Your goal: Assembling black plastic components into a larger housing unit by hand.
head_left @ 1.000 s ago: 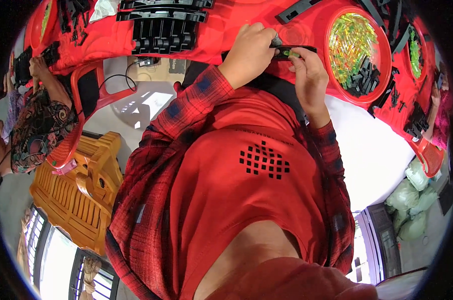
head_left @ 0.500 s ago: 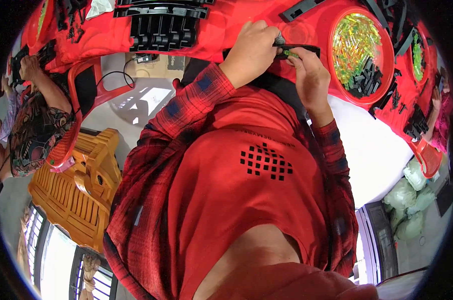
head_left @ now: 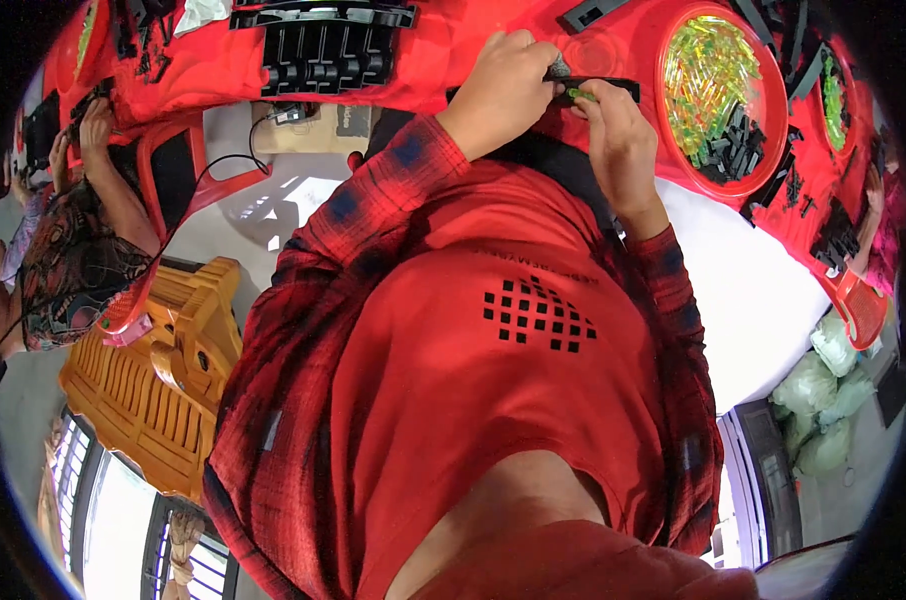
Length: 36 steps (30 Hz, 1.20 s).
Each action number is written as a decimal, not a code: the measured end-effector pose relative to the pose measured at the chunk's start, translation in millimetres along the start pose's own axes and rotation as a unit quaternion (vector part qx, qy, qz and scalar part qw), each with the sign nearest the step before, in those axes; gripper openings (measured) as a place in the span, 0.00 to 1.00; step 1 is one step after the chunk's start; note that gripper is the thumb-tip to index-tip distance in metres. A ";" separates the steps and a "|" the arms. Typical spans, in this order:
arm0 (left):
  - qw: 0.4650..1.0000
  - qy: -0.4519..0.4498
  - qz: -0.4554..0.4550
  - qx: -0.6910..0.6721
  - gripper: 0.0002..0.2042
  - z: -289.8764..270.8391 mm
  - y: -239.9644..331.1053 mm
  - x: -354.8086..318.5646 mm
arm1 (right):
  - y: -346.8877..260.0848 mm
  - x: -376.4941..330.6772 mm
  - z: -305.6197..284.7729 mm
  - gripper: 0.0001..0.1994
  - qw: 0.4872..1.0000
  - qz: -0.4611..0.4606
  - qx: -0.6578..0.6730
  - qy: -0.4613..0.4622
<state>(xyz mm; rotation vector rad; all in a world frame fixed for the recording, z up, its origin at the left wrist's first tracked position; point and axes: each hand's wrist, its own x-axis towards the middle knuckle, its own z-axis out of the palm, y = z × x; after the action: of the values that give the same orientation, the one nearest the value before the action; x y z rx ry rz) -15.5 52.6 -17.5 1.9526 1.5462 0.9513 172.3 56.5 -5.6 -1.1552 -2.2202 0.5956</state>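
Note:
A long black plastic strip [head_left: 622, 87] lies crosswise at the table's near edge, showing on both sides of my left hand [head_left: 501, 88]. That hand is closed over the strip, its fingers curled to the right. A small grey thing [head_left: 559, 68] pokes out by its fingertips; what it is I cannot make out. My right hand [head_left: 621, 135] pinches a small clear green plastic piece [head_left: 580, 94] between thumb and finger, just over the strip and close to the left fingertips. Whether the green piece touches the strip is hidden.
Right of my hands stands a round red tray [head_left: 671, 150] of yellow-green clear pieces [head_left: 711, 75] and black pieces [head_left: 738, 155]. Ribbed black parts [head_left: 328, 55] lie at the left on the red-covered table [head_left: 453, 50]. Another person's arm [head_left: 113, 185] is at far left, near a red chair [head_left: 145, 165].
My right hand has turned slightly and its fingers have shifted around the green piece, which shows more now. My left hand has risen slightly. At far left the other person's hands have moved.

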 end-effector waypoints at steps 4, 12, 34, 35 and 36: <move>0.999 -0.038 -0.002 -0.037 0.11 -7.2 -5.9 -0.8 | -2.3 -2.5 -1.5 0.09 0.998 0.036 0.058 0.002; 0.997 -0.081 -0.011 -0.006 0.09 -34.7 0.1 -24.2 | -3.3 -10.1 3.7 0.07 0.961 0.159 0.221 0.036; 0.983 -0.091 -0.150 -0.054 0.10 -42.2 25.4 -51.2 | 5.3 1.8 9.6 0.08 0.885 0.188 0.424 0.051; 0.983 -0.095 -0.150 -0.043 0.10 -42.6 25.2 -51.0 | 5.1 2.4 9.3 0.08 0.884 0.187 0.425 0.046; 0.983 -0.098 -0.150 -0.033 0.09 -42.7 25.3 -50.5 | 5.1 2.9 8.9 0.08 0.884 0.187 0.426 0.042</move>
<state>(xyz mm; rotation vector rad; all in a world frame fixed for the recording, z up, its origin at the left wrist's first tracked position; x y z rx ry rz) -38.0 -4.9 17.0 1.6534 1.6126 0.6543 168.0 60.5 -14.6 -1.0636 -1.3637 1.4609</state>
